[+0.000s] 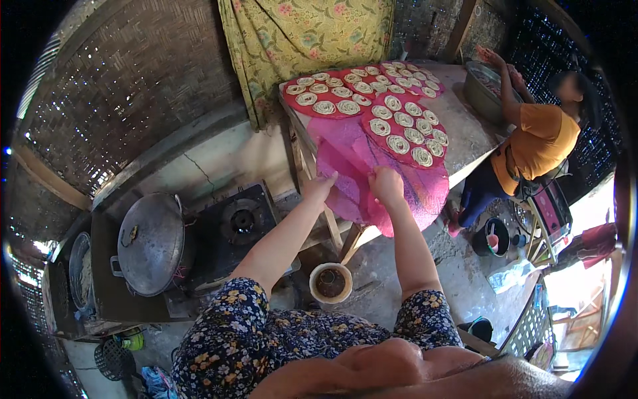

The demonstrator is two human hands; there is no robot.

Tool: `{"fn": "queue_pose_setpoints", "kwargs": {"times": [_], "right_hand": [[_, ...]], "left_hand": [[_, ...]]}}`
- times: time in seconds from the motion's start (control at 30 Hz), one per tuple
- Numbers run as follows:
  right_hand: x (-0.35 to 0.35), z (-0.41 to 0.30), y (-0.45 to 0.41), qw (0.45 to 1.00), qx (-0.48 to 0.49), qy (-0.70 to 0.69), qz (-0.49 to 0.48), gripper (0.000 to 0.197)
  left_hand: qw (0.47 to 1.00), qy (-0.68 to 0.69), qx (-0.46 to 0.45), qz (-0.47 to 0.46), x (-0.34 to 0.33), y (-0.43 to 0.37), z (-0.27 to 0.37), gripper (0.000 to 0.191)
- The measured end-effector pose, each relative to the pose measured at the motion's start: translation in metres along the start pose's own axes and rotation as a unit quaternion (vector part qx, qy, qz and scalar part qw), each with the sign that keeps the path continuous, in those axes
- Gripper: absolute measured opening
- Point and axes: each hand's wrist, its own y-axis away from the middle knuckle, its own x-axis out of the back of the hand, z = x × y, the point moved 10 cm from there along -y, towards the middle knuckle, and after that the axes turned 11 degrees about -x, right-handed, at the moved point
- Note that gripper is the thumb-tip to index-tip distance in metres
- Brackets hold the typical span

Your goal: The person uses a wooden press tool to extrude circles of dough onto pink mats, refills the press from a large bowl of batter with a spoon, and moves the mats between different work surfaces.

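Observation:
Both of my hands grip a thin pink sheet (344, 144) that hangs over the near edge of the table. My left hand (320, 188) pinches its left side. A short way to the right, my right hand (387, 185) is closed on another part of it. Just beyond the right hand, a round red mat (367, 123) carries several pale coiled rings of dough (398, 144). Farther back lie more red and pink mats (302, 107) with similar coils. What the sheet is made of, cloth or plastic, I cannot tell.
A co-worker in an orange shirt (543, 127) reaches over a metal basin (481, 97) on the table (461, 144). To my left stand a large lidded wok (149, 244) and a gas stove (239, 219). A pale bucket (330, 299) of brown liquid sits on the floor below me.

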Motion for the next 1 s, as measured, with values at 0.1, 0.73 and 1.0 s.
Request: {"fn": "queue_pose_setpoints", "kwargs": {"times": [0.1,0.73,1.0], "right_hand": [[-0.003,0.004,-0.001,0.998,0.000,0.046,-0.031,0.020],[-0.024,-0.012,-0.027,0.978,-0.008,0.208,-0.022,0.017],[-0.017,-0.017,-0.019,0.983,0.007,0.181,-0.028,0.016]], "left_hand": [[0.967,-0.231,-0.091,0.056,-0.002,-0.002,0.019,0.025],[0.983,0.172,-0.065,0.011,-0.002,0.046,0.042,0.024],[0.979,0.201,-0.031,0.012,0.110,0.131,0.066,0.029]]}}
